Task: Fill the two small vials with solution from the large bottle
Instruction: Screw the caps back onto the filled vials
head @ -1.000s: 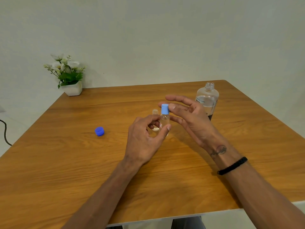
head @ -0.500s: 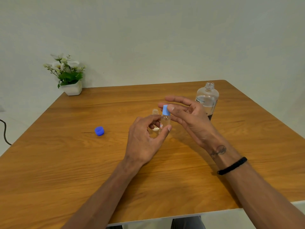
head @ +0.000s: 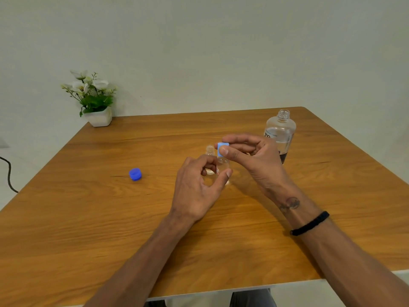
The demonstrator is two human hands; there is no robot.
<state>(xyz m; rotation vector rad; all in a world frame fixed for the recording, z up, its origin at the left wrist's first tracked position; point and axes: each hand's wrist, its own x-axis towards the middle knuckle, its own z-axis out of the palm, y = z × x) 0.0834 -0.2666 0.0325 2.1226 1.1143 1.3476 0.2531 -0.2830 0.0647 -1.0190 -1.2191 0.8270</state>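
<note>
A small clear vial [head: 222,166] stands upright near the middle of the wooden table [head: 88,218], caught between the curled thumb and fingers of the left hand [head: 197,191], whose thumb tip presses its lower right side while the fingertips close on its left. Directly above those fingers, the right hand [head: 254,158] pinches the vial's light blue cap [head: 222,148] between thumb and forefinger, the remaining fingers extended loosely beyond it; the cap sits at the top of the vial's neck, though whether it is seated fully cannot be told. Just behind the left fingertips, touching or nearly touching the held vial, stands a second small vial [head: 210,156], uncapped, its threaded neck showing above the knuckles and its lower part partly hidden by the fingers. Past the back of the right hand, near the table's far right edge, the large bottle [head: 280,132] stands upright with its mouth open, clear in the upper part with liquid lower down and dark printing on its side. Well off to the left of the left hand, a darker blue cap [head: 135,174] lies alone on the wood. A black band [head: 309,223] circles the right wrist. At the far left corner a white pot of flowers [head: 93,100] stands, and a black cable [head: 8,173] runs beyond the table's left edge.
</note>
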